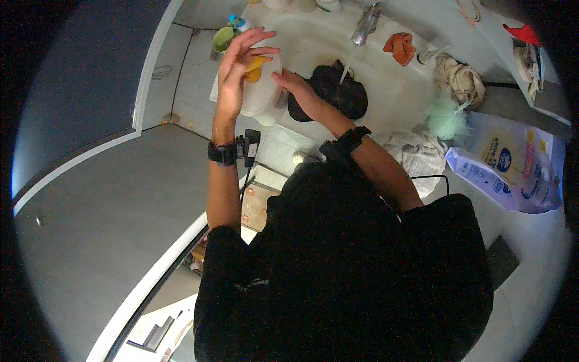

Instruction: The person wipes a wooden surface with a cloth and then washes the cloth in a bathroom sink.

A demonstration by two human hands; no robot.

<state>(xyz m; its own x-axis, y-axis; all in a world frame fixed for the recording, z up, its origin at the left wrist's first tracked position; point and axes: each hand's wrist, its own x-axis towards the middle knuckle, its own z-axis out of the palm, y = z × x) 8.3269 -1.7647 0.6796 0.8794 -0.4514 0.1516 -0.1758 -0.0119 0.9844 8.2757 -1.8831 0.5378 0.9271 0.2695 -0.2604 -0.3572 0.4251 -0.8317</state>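
My left hand [235, 65] is over the yellow top [254, 70] of a whitish bottle [258, 97], its fingers spread apart and extended. Part of the top is hidden behind that hand. My right hand [296, 86] is at the bottle's right side, thumb towards the yellow top; its other fingers are mostly hidden, so a grip cannot be made out. A dark wet cloth item [328, 92] lies in the white washbasin [389, 90], partly behind my right forearm. Water runs onto it from a chrome faucet [365, 27].
An orange-brown cloth [401, 47], a beige cloth [459, 81] and a pale green mesh sponge [448, 117] lie along the basin's right side. A purple printed plastic bag [511, 163] is at the right. Left of the basin stands a green cup [223, 40]. A glass partition frame [149, 68] curves past the left.
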